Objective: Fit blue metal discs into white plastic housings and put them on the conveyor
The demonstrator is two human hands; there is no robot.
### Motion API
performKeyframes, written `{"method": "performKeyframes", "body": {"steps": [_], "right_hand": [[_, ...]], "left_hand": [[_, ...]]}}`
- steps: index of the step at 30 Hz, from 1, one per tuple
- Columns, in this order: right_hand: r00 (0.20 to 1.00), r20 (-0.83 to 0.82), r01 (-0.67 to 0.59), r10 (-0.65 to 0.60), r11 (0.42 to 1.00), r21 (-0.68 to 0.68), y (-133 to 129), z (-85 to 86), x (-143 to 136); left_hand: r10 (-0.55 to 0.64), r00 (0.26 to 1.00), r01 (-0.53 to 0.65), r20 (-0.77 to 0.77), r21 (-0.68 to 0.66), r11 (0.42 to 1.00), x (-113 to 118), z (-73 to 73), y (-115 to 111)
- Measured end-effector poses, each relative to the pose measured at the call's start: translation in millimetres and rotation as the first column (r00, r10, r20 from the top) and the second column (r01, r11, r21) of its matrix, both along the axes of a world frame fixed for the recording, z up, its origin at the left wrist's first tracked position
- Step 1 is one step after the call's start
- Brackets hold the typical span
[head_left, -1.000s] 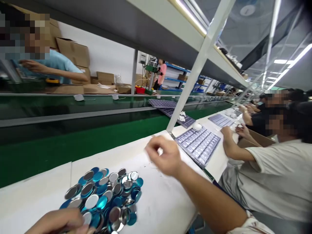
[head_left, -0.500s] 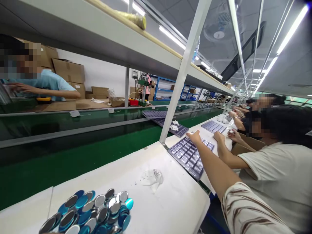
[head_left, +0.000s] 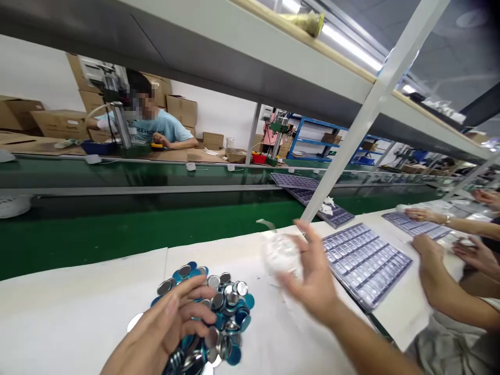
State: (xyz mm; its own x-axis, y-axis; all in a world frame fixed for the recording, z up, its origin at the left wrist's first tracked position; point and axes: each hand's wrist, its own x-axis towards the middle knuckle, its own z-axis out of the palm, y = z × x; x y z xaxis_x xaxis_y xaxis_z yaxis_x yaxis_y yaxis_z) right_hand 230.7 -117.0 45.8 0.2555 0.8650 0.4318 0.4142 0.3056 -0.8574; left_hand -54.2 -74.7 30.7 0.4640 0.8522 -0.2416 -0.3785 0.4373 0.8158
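Note:
My right hand (head_left: 312, 276) holds a round white object (head_left: 282, 255) between thumb and fingers above the white table; a pale strip sticks out from its top, and motion blurs it. My left hand (head_left: 172, 317) is over the left side of a pile of round discs (head_left: 230, 312), some silver and some blue. Its fingers are curved and apart; no disc is clearly gripped. Right of my right hand lies a dark tray with a grid of clear compartments (head_left: 367, 265).
A green conveyor (head_left: 117, 224) runs behind the white table (head_left: 78, 302). A slanted white post (head_left: 351, 151) rises at the table's back edge. Stacked trays (head_left: 297, 182) lie on the conveyor. Co-workers' hands (head_left: 429, 250) are at the right; another person (head_left: 164, 125) sits across.
The view has swung left. My right hand has come back from the tray to the near table, now holding the white object. My left hand has come into view over the discs.

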Motion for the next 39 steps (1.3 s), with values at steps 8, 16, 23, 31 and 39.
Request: {"method": "performKeyframes", "body": {"steps": [8,16,23,31,39], "right_hand": [[0.901,0.255,-0.267,0.351,0.912,-0.310,52,-6.1,-91],[0.818,0.413,-0.133,0.400,0.831,-0.541,80,-41.2,-54],[0.890,0.287,-0.184,0.354,0.856,-0.483,72,-36.1,-58],[0.848,-0.291,-0.520,0.444,0.802,-0.292,47,-4.3,-69],[0.787,-0.333,-0.592,0.519,0.787,-0.173,12,4.6,-87]], "left_hand": [[0.116,0.969,-0.073,0.217,-0.198,0.977,8,21.1,-3],[0.155,0.980,-0.138,0.123,-0.135,0.981,7,8.4,0],[0.197,0.980,-0.197,0.021,-0.022,0.980,11,8.1,-10],[0.168,0.983,-0.160,-0.080,0.093,0.983,12,7.7,-14],[0.147,0.976,-0.114,-0.161,0.197,0.974,12,5.0,-11]]}}
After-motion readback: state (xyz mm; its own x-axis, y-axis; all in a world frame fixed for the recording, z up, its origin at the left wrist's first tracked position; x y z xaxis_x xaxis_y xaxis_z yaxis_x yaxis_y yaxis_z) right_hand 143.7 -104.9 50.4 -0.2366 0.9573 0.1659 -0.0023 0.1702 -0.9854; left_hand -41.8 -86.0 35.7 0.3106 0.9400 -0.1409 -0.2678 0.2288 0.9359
